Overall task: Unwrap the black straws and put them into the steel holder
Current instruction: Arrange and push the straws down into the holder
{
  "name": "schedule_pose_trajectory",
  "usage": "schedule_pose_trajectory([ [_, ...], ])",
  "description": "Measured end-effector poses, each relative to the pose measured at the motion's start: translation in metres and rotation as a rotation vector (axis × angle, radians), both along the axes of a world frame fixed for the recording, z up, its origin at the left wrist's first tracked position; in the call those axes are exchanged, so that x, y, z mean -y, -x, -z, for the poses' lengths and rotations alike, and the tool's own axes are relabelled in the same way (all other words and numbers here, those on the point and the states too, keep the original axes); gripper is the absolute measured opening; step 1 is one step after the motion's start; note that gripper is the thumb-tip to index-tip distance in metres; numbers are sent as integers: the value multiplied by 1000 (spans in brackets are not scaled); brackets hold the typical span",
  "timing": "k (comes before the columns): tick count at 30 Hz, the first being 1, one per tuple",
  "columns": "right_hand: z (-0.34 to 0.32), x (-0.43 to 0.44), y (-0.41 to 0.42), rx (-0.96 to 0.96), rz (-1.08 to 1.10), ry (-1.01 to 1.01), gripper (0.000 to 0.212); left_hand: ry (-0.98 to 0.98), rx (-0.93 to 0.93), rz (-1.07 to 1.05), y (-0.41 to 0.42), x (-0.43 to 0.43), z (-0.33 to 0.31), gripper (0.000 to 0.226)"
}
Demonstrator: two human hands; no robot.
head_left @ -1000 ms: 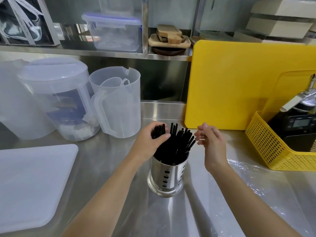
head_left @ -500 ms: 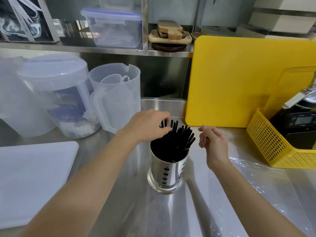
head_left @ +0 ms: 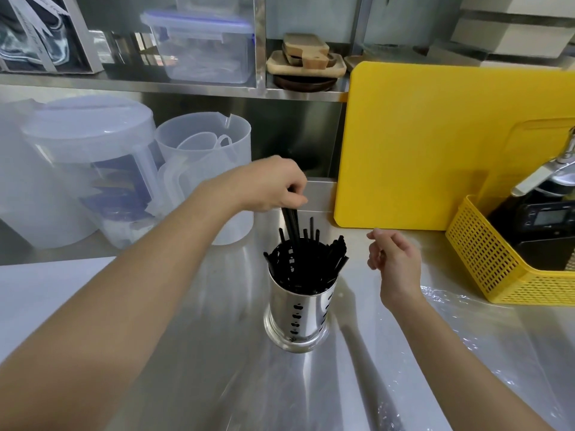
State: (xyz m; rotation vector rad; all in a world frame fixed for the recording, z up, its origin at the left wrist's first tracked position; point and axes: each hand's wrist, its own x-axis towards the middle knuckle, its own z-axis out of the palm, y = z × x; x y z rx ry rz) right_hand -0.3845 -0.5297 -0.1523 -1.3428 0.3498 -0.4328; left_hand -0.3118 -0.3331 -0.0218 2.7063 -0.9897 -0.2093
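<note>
Below left hand [head_left: 273, 185] (closed): straws [head_left: 291, 223].

A working commercial kitchen or drinks-bar prep station.

The brushed stainless-steel counter [head_left: 193, 353] runs under a stainless-steel wall shelf [head_left: 174, 88] carrying a clear lidded plastic storage box [head_left: 199, 48] and stacked small wooden serving boards [head_left: 306, 59]. Translucent plastic measuring jugs [head_left: 205, 169] stand at the back beside a large lidded translucent pitcher [head_left: 87, 169]. A big yellow plastic cutting board [head_left: 435, 144] leans upright, next to a yellow perforated plastic basket [head_left: 497, 272] holding a black digital scale [head_left: 547, 219].
</note>
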Motion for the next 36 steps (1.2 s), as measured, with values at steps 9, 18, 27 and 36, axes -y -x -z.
schedule_pose_trajectory([
  [9, -76, -18, -4, 305, -212, 392, 5, 281, 153, -104, 11, -29, -58, 33],
  [18, -116, -82, -5, 179, -483, 1047, 24, 643, 264, -182, 28, -41, -84, 25],
  [27, -114, -96, 28, 60, -873, 36, 18, 1252, -578, -83, 57, -35, -6, 35],
  [36, -89, -73, 42, 10, -939, 177, 31, 1460, -607, -148, 87, -7, 21, 10],
])
